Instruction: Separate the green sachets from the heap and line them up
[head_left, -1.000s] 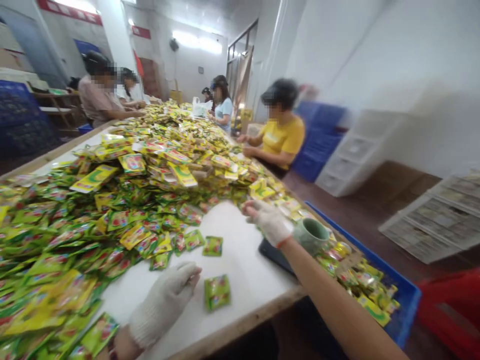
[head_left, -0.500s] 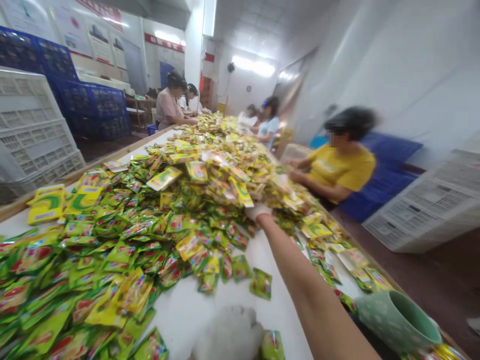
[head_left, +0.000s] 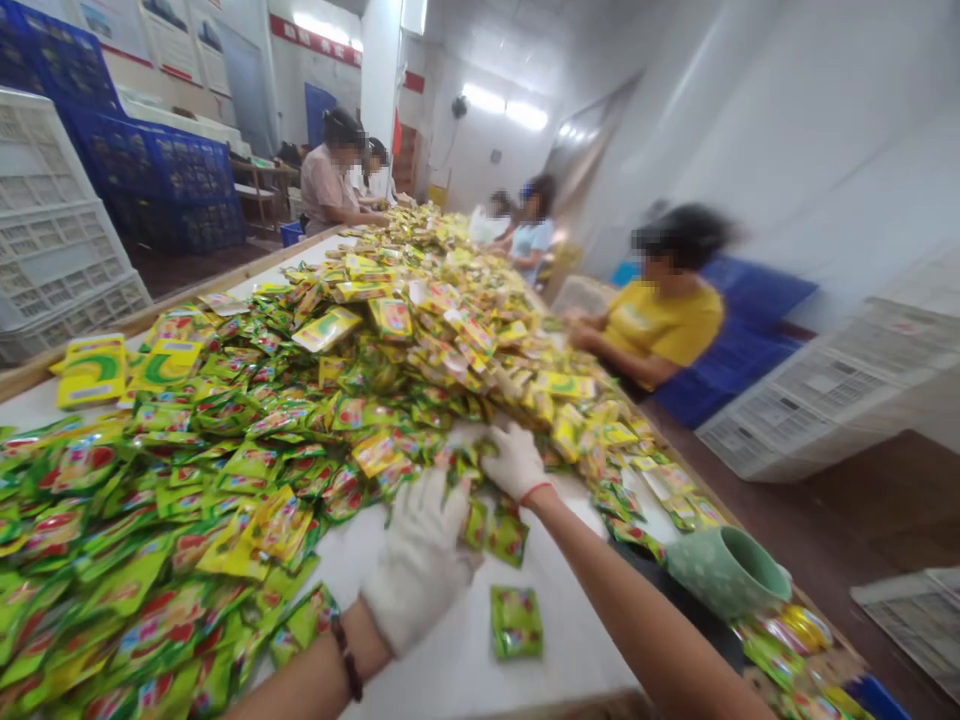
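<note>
My left hand (head_left: 420, 555), in a white knit glove, reaches over the near edge of a heap of small green packets (head_left: 255, 460). Its fingers are spread and their tips touch packets there. To its right, my right hand (head_left: 516, 462), also gloved, lies with fingers apart where the green packets meet a mound of yellow packets (head_left: 442, 350). A few packets lie between and just below both hands. One green packet (head_left: 516, 622) rests alone on the white tabletop (head_left: 450, 675), closer to me. Some fingertips are blurred among the packets.
A green speckled mug (head_left: 705, 570) lies tilted at the table's right edge. Across the right side a person in a yellow shirt (head_left: 660, 325) works; others stand farther along. White crates (head_left: 64, 230) and blue crates (head_left: 172, 170) are stacked left, more white crates (head_left: 817, 390) right.
My left hand has moved forward from the bottom edge to the packets, its fingers now spread. My right hand has come back from the yellow mound toward me.
</note>
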